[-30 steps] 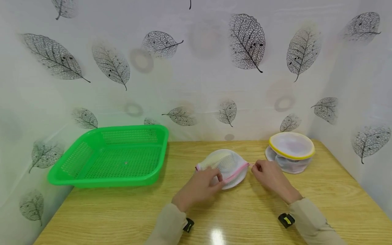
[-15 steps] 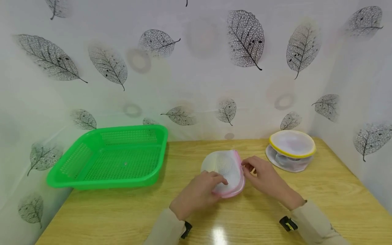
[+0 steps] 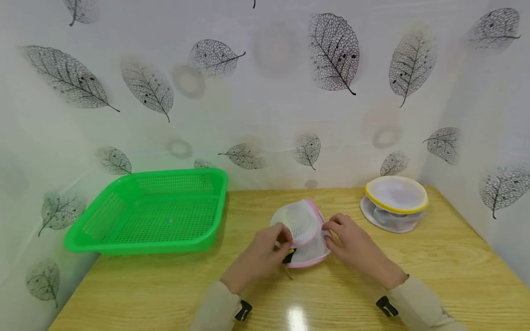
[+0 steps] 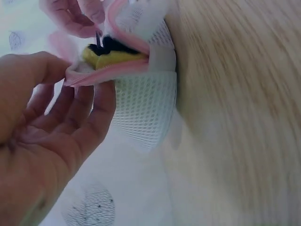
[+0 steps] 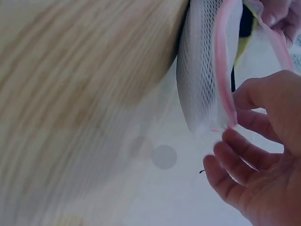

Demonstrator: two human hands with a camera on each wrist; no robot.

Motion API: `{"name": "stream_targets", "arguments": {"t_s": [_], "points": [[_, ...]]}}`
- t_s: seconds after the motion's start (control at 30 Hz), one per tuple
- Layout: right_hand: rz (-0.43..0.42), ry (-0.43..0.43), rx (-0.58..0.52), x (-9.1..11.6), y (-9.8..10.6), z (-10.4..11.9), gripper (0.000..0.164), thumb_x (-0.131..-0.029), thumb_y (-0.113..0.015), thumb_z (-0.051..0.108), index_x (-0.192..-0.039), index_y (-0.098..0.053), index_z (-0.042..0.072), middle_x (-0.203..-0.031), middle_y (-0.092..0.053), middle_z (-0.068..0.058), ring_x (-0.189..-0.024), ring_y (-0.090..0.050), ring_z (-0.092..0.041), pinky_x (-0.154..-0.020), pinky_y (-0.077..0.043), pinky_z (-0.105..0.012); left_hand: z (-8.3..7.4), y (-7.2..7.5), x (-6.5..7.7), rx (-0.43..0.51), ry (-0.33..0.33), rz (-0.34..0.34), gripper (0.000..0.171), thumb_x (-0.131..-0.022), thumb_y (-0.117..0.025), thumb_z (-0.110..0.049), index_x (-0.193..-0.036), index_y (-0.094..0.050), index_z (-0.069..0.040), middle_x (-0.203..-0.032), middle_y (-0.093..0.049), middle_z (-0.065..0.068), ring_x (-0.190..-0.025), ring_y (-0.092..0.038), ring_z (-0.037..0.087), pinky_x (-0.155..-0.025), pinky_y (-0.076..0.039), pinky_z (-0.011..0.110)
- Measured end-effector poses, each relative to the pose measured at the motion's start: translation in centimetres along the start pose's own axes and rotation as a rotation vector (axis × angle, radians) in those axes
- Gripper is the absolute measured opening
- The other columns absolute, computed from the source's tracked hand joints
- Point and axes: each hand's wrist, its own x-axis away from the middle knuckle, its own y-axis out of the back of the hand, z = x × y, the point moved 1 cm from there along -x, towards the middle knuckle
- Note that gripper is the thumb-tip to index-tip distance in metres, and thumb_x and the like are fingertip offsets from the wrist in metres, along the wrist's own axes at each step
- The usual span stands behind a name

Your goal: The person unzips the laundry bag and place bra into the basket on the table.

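Note:
A rounded white mesh laundry bag with pink zipper edging lies mid-table, its mouth parted. Black and yellow fabric shows inside the opening in the left wrist view; exactly what it is stays hidden. My left hand pinches one pink edge between thumb and fingers, near a short cord hanging off the bag. Across the opening, my right hand pinches the opposite pink edge with thumb and index finger, while its other fingers are loosely bent.
To the left stands a green plastic basket with perforated sides. A second white mesh bag, round with a yellow rim, sits at the back right of the wooden table. A leaf-patterned curtain hangs behind.
The bag has turned so that its pink zipper side faces right and toward me. Its mouth has parted, exposing black and yellow fabric. My right hand has shifted from the zipper end to the edge.

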Motion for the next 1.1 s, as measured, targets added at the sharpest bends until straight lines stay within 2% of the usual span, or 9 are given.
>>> {"name": "stream_targets", "arguments": {"t_s": [0.1,0.17,0.23,0.3,0.4,0.53,0.73,0.93,1.1], "points": [[-0.070,0.097,0.067,-0.4,-0.3,0.5,0.026,-0.071,-0.084,-0.004,-0.092,-0.072,0.006,-0.100,-0.063,-0.012,-0.091,-0.060,-0.024,-0.074,-0.056,-0.038,0.4,0.2,-0.1,0.068,0.087,-0.043,0.007,-0.101,-0.054,-0.005,-0.108,-0.053,-0.006,-0.101,-0.063,0.008,-0.087,-0.064,0.011,-0.074,-0.055,0.020],[-0.118,0.163,0.078,-0.8,-0.5,0.9,0.029,-0.067,-0.081,-0.010,-0.090,-0.071,0.004,-0.099,-0.063,-0.014,-0.091,-0.060,-0.028,-0.075,-0.056,-0.041,0.6,0.2,-0.1,0.119,0.159,-0.065,0.015,-0.102,-0.050,-0.009,-0.117,-0.051,-0.005,-0.103,-0.061,0.009,-0.086,-0.061,0.013,-0.072,-0.054,0.023],[-0.153,0.207,0.060,-1.1,-0.7,1.4,0.029,-0.066,-0.077,-0.014,-0.088,-0.070,0.004,-0.096,-0.063,-0.013,-0.087,-0.060,-0.026,-0.073,-0.055,-0.039,0.7,0.3,-0.2,0.186,0.226,-0.081,0.027,-0.102,-0.047,-0.012,-0.127,-0.048,-0.004,-0.105,-0.060,0.011,-0.087,-0.060,0.015,-0.074,-0.054,0.026],[-0.162,0.220,0.016,-1.4,-0.9,1.9,0.025,-0.070,-0.074,-0.014,-0.088,-0.070,0.003,-0.092,-0.064,-0.010,-0.084,-0.059,-0.021,-0.071,-0.055,-0.034,0.9,0.2,-0.2,0.282,0.278,-0.086,0.037,-0.102,-0.045,-0.014,-0.137,-0.045,-0.001,-0.111,-0.061,0.015,-0.092,-0.061,0.017,-0.079,-0.056,0.030],[-0.133,0.172,-0.080,-1.9,-1.1,2.8,0.015,-0.080,-0.073,-0.008,-0.089,-0.071,0.004,-0.089,-0.066,-0.004,-0.081,-0.060,-0.013,-0.068,-0.054,-0.025,1.1,0.0,-0.3,0.475,0.334,-0.071,0.043,-0.102,-0.040,-0.012,-0.142,-0.042,0.003,-0.122,-0.061,0.020,-0.104,-0.063,0.020,-0.088,-0.058,0.036],[-0.031,0.035,-0.210,-2.3,-1.4,3.7,0.005,-0.088,-0.074,0.003,-0.091,-0.073,0.007,-0.087,-0.069,0.001,-0.077,-0.063,-0.004,-0.064,-0.053,-0.018,1.6,-0.6,-0.5,0.700,0.368,-0.072,0.042,-0.102,-0.036,-0.009,-0.142,-0.043,0.004,-0.128,-0.059,0.019,-0.108,-0.063,0.018,-0.093,-0.058,0.036],[0.133,-0.106,-0.222,-2.4,-1.8,4.0,0.012,-0.088,-0.079,0.017,-0.091,-0.073,0.008,-0.080,-0.065,0.003,-0.071,-0.054,-0.003,-0.061,-0.046,-0.017,2.3,-1.2,-0.5,0.937,0.444,-0.104,0.045,-0.097,-0.036,-0.004,-0.140,-0.044,0.009,-0.117,-0.065,0.012,-0.097,-0.066,0.012,-0.087,-0.057,0.027],[0.210,-0.120,-0.213,-2.3,-1.9,3.9,0.011,-0.087,-0.077,0.017,-0.088,-0.071,0.008,-0.075,-0.059,0.004,-0.066,-0.047,0.000,-0.058,-0.041,-0.015,2.6,-1.7,-0.4,1.049,0.475,-0.076,0.049,-0.093,-0.034,-0.003,-0.140,-0.040,0.010,-0.116,-0.065,0.011,-0.097,-0.066,0.012,-0.085,-0.057,0.027],[0.229,-0.100,-0.213,-2.3,-1.8,3.9,0.006,-0.087,-0.075,0.013,-0.085,-0.071,0.008,-0.072,-0.058,0.007,-0.065,-0.044,0.002,-0.057,-0.039,-0.015,2.8,-1.8,-0.3,1.008,0.475,-0.082,0.045,-0.095,-0.034,-0.003,-0.137,-0.042,0.011,-0.115,-0.066,0.011,-0.097,-0.067,0.013,-0.085,-0.058,0.029]]}}
